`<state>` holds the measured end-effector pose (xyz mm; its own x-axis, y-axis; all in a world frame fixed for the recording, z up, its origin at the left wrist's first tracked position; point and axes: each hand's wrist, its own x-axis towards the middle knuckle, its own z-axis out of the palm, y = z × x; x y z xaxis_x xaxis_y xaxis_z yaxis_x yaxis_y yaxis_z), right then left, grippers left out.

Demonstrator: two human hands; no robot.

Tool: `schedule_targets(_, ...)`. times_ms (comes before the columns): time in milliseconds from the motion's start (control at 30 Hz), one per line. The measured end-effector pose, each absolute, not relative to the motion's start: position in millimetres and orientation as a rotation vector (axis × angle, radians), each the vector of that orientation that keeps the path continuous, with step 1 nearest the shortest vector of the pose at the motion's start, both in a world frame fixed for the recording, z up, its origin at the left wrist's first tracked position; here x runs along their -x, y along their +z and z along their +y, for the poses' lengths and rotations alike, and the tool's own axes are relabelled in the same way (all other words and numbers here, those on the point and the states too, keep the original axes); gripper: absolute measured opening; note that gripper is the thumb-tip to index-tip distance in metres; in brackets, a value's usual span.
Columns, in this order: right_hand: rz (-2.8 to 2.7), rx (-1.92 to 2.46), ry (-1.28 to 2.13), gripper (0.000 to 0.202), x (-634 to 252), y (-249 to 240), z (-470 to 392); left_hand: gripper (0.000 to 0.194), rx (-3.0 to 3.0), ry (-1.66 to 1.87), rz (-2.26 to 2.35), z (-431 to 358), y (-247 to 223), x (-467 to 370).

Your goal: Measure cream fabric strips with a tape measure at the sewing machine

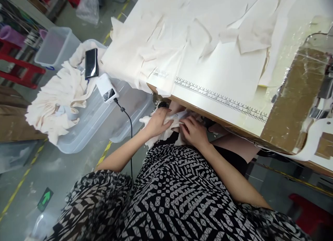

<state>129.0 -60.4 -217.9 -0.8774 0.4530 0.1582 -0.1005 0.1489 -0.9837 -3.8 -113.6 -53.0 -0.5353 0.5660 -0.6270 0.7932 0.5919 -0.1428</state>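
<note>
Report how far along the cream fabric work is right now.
Looks done: a fanned stack of cream fabric pieces lies on the clear plastic bin at the left. In hand: the left hand and right hand both grip a small white fabric piece in the lap. Left: loose cream pieces cover the sewing table.

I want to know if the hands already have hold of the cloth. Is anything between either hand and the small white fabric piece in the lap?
Nothing visible. The left hand and right hand both rest directly on the white fabric piece, just below the table edge.
</note>
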Motion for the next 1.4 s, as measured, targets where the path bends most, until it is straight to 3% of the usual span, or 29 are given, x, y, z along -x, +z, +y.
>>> schedule_targets(267, -1.929, 0.313, 1.799, 0.029, -121.5, -220.5, -63.4, 0.023, -1.401, -1.209, 2.262, -127.2, -42.5, -39.2)
schedule_targets(467, -1.931, 0.269, 1.8, 0.033, -115.6, -217.7, -65.8, 0.016, -1.422, -1.032, 2.342, -128.2, -42.4, -27.1)
schedule_targets(567, -1.945, 0.277, 1.798, 0.036, -112.7, -217.5, -65.7, 0.022, -1.364, -1.115, 2.338, -127.0, -44.3, -24.8)
schedule_targets(767, -1.964, 0.274, 1.79, 0.041, -109.7, -219.3, -63.4, 0.013, -1.304, -1.112, 2.285, -123.6, -45.3, -20.6)
schedule_targets(933, -1.957, 0.278, 1.796, 0.042, -109.0, -221.6, -63.3, 0.026, -1.349, -1.197, 2.312, -116.7, -46.3, -20.8)
schedule_targets(1100, -1.949, 0.255, 1.792, 0.042, -108.6, -226.6, -64.3, 0.022, -1.503, -1.177, 2.178, -116.4, -48.9, -11.3)
schedule_targets(1400, -1.923, 0.239, 1.755, 0.039, -102.6, -233.1, -72.8, 0.024, -1.562, -1.28, 2.217, -135.7, 2.6, 3.7)
